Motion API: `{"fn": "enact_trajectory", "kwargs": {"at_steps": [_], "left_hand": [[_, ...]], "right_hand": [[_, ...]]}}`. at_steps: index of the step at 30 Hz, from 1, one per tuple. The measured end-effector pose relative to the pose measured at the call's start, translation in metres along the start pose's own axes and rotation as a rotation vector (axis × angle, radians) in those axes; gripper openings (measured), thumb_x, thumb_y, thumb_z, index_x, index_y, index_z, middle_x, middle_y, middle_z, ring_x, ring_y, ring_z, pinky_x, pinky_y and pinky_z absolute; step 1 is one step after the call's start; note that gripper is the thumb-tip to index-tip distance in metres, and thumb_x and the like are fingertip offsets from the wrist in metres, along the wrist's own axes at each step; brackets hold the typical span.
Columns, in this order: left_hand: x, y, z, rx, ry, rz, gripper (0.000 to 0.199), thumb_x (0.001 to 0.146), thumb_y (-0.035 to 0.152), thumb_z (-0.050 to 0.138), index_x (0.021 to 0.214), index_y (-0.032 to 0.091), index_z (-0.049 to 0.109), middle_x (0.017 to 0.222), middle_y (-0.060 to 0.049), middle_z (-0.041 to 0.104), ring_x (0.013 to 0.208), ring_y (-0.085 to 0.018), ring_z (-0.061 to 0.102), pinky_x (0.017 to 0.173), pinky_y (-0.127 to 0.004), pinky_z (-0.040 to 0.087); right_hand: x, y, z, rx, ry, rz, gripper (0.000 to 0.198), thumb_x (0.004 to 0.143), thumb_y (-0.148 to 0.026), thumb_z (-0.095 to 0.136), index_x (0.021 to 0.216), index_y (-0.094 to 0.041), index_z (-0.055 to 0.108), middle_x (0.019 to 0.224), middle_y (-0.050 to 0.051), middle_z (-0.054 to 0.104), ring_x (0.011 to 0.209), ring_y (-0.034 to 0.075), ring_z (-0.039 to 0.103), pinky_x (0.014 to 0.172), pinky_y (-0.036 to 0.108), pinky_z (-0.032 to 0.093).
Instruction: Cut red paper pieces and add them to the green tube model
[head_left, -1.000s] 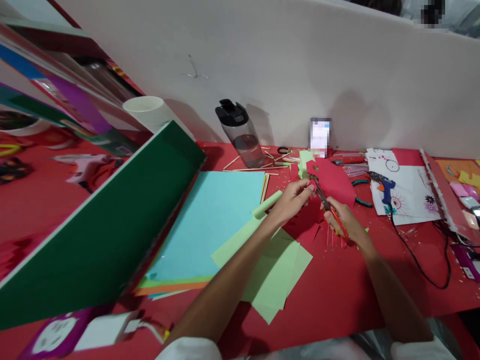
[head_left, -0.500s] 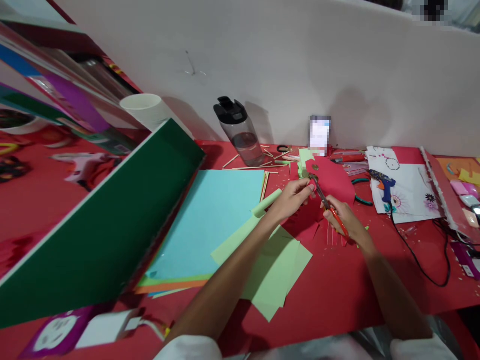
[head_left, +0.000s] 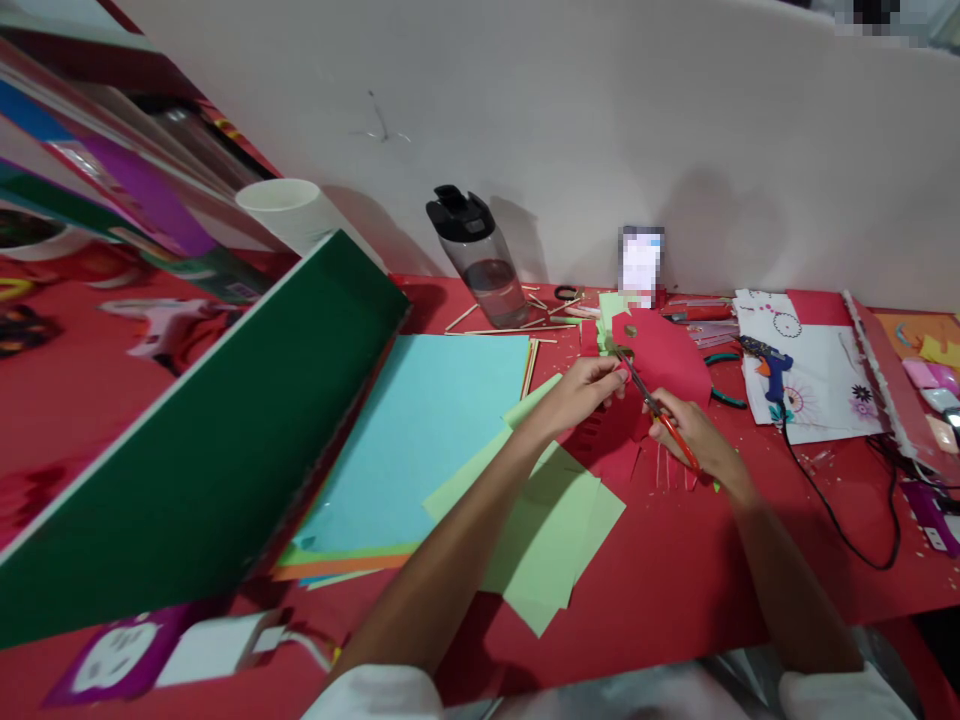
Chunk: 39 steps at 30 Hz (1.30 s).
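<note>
My right hand (head_left: 691,432) is wrapped round the orange-red handles of a pair of scissors (head_left: 677,438). The blades point up and left toward my left hand (head_left: 589,390). A small piece of red paper (head_left: 621,376) is pinched between my left fingertips, close beside the blades. Whether the blades touch that piece I cannot tell. Under and behind both hands lie larger red paper sheets (head_left: 664,352), one with a hole cut near its top. Light green sheets (head_left: 551,530) lie beneath my left forearm.
Blue paper (head_left: 442,430) tops a stack at left, beside a green board (head_left: 225,440). A water bottle (head_left: 484,265), thin wooden sticks and a phone (head_left: 641,262) stand or lie along the wall. A blue glue gun (head_left: 772,372) with a cord and pliers (head_left: 726,397) are at right.
The scissors and both hands have shifted only slightly, with the small red piece still in my left fingers. The whole view has moved a little.
</note>
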<state>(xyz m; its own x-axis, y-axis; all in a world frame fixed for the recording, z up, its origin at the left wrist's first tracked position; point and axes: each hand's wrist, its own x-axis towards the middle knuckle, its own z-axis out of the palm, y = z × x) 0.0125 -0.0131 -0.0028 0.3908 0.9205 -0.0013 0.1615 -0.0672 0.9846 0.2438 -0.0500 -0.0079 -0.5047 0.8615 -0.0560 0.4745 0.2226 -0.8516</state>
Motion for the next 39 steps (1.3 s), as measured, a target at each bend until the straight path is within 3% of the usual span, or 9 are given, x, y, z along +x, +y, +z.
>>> {"fn": "enact_trajectory", "kwargs": {"at_steps": [19, 28, 39], "left_hand": [[0.000, 0.001, -0.003, 0.062, -0.022, 0.041, 0.032, 0.097, 0.043, 0.053, 0.074, 0.020, 0.056, 0.069, 0.001, 0.058, 0.062, -0.013, 0.053, 0.061, -0.027, 0.043], [-0.003, 0.008, 0.004, -0.031, 0.020, 0.010, 0.036, 0.094, 0.052, 0.062, 0.079, 0.021, 0.053, 0.070, 0.003, 0.055, 0.061, -0.013, 0.054, 0.060, -0.026, 0.044], [0.000, 0.004, 0.028, -0.230, 0.238, 0.047, 0.045, 0.092, 0.062, 0.062, 0.079, 0.020, 0.058, 0.065, 0.004, 0.055, 0.052, -0.010, 0.047, 0.054, -0.025, 0.039]], "right_hand": [[0.002, 0.004, 0.006, 0.054, 0.010, -0.014, 0.045, 0.099, -0.066, 0.058, 0.102, -0.022, 0.056, 0.072, -0.005, 0.051, 0.062, 0.013, 0.043, 0.060, 0.025, 0.034], [0.001, 0.011, 0.011, 0.179, 0.054, 0.056, 0.045, 0.099, -0.070, 0.056, 0.104, -0.025, 0.055, 0.067, -0.006, 0.048, 0.052, 0.012, 0.044, 0.050, 0.024, 0.032], [0.002, 0.014, 0.014, 0.212, 0.065, 0.028, 0.054, 0.096, -0.077, 0.056, 0.106, -0.023, 0.056, 0.065, -0.005, 0.051, 0.052, 0.012, 0.044, 0.049, 0.023, 0.036]]}}
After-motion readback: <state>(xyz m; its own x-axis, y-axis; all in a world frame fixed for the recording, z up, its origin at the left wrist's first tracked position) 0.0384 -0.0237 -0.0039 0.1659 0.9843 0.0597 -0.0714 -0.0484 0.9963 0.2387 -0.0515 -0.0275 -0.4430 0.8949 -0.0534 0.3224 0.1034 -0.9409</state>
